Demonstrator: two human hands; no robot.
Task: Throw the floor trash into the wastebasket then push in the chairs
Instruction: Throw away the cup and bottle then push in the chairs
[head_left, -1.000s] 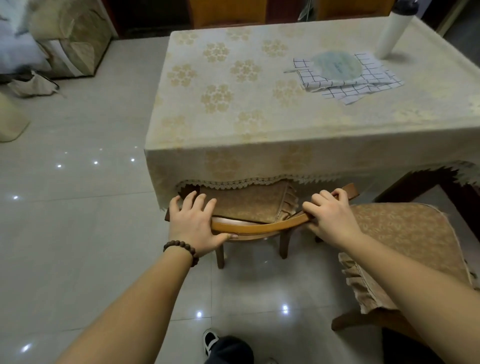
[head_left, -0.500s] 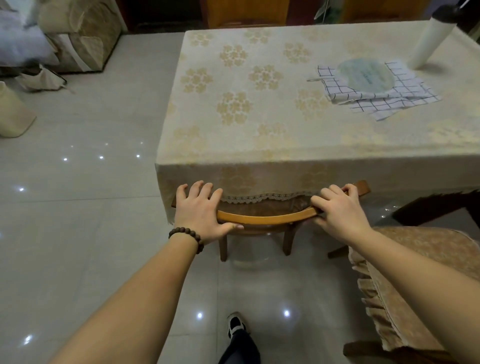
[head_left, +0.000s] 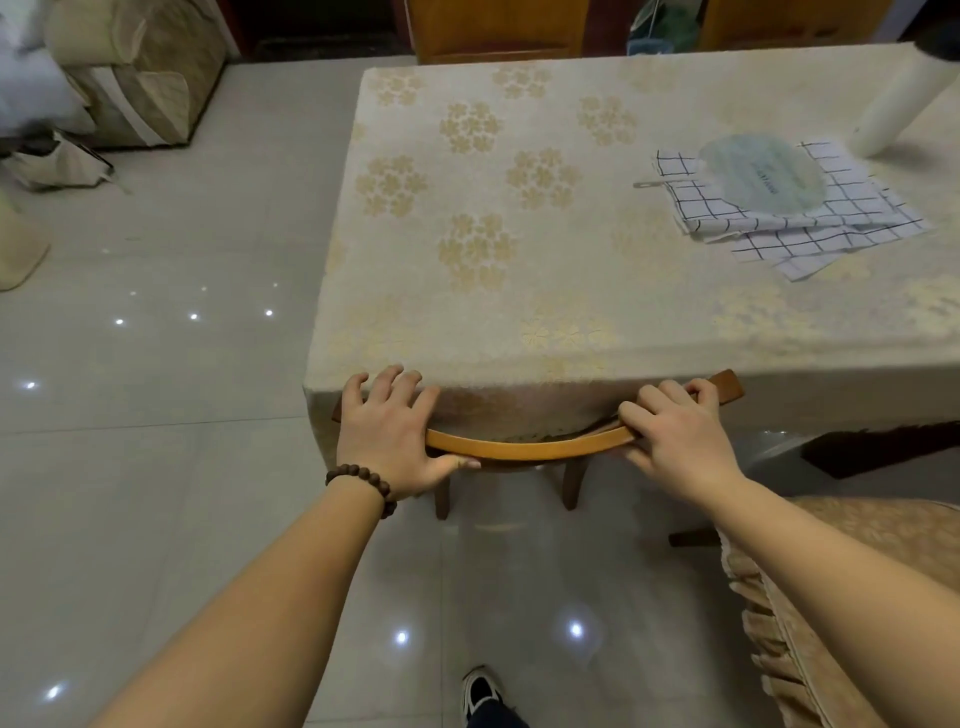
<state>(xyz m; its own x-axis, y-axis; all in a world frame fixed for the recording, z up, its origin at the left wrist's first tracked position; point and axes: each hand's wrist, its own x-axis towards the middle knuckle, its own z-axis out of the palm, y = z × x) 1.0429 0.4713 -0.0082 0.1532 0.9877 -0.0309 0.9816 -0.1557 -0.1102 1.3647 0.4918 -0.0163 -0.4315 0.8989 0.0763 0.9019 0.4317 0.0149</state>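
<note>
A wooden chair (head_left: 530, 448) stands under the table, its curved top rail right against the hanging tablecloth and its seat hidden beneath. My left hand (head_left: 389, 436), with a bead bracelet on the wrist, grips the left end of that rail. My right hand (head_left: 675, 436) grips the right end. A second chair (head_left: 841, 613) with a beige frilled cushion stands out from the table at the lower right. A pale wastebasket (head_left: 18, 249) shows partly at the left edge. No floor trash is visible.
The table (head_left: 467, 338) wears a beige flowered cloth and carries a checked cloth (head_left: 841, 223), a round fan (head_left: 763, 174) and a white bottle (head_left: 898, 109). A sofa corner (head_left: 140, 67) and a crumpled bag (head_left: 62, 166) sit at far left. My shoe (head_left: 480, 691) is on the tiled floor.
Both hands have pushed the chair forward under the table. Its cushioned seat, visible a second ago, is now hidden by the tablecloth. I have stepped closer.
</note>
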